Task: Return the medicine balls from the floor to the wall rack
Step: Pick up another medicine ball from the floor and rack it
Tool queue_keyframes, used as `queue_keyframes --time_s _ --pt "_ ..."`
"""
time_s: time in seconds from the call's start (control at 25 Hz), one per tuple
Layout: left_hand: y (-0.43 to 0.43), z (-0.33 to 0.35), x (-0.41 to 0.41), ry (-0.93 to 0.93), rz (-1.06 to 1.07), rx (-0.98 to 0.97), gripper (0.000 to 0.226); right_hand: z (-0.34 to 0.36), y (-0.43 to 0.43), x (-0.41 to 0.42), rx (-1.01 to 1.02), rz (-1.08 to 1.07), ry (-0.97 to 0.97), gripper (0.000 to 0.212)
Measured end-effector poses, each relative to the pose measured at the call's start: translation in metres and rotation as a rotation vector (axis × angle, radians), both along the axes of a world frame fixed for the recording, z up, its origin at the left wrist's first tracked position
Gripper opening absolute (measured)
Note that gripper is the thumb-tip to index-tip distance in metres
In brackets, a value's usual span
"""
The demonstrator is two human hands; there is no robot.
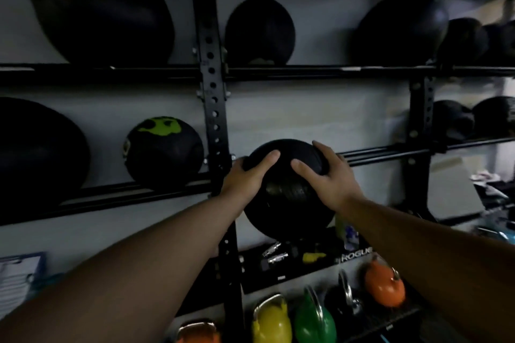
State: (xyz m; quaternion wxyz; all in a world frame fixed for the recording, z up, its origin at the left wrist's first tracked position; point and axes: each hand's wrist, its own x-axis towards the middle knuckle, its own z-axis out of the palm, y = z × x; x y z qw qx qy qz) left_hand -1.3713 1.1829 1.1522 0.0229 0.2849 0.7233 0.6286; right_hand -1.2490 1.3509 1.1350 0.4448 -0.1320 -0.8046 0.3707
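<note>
I hold a black medicine ball [287, 198] in both hands in front of the black wall rack [214, 120]. My left hand [248, 175] grips its upper left side and my right hand [326, 175] grips its upper right side. The ball is level with the middle shelf rails [390, 152], just right of the rack's perforated upright. Whether it rests on the rails cannot be told. On that shelf to the left sits a black ball with green markings [164, 152] and a larger black ball [39, 147].
The upper shelf carries black balls [260, 30] of different sizes, including a large one [100, 5] at left and another [404, 28] at right. Coloured kettlebells, yellow [271, 320], green [315, 317] and orange [384, 284], stand on the bottom shelf. More balls [493, 117] sit far right.
</note>
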Motion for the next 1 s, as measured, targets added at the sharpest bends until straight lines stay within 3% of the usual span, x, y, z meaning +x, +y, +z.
queue_keyframes --time_s 0.24,0.36,0.52,0.8,0.88,1.0 --pt "-0.025 0.050 -0.027 0.017 0.069 0.051 0.142 0.063 -0.018 -0.036 0.073 0.084 0.017 0.110" --pt "-0.012 0.064 -0.060 0.052 0.059 0.074 0.143 0.075 -0.006 -0.071 0.093 0.060 0.051 0.107" --pt "0.023 0.075 -0.103 0.099 0.013 -0.020 0.122 0.063 0.024 -0.111 0.009 0.042 0.127 0.104" --pt "0.128 0.078 -0.206 0.152 0.078 -0.063 0.109 0.068 0.134 -0.222 -0.026 0.076 0.168 0.094" --pt "0.157 0.068 -0.239 0.203 0.125 -0.150 0.091 0.064 0.165 -0.264 -0.003 0.115 0.120 0.093" --pt "0.203 0.056 -0.291 0.513 0.198 -0.429 0.051 0.042 0.190 -0.347 0.114 0.185 0.006 0.073"
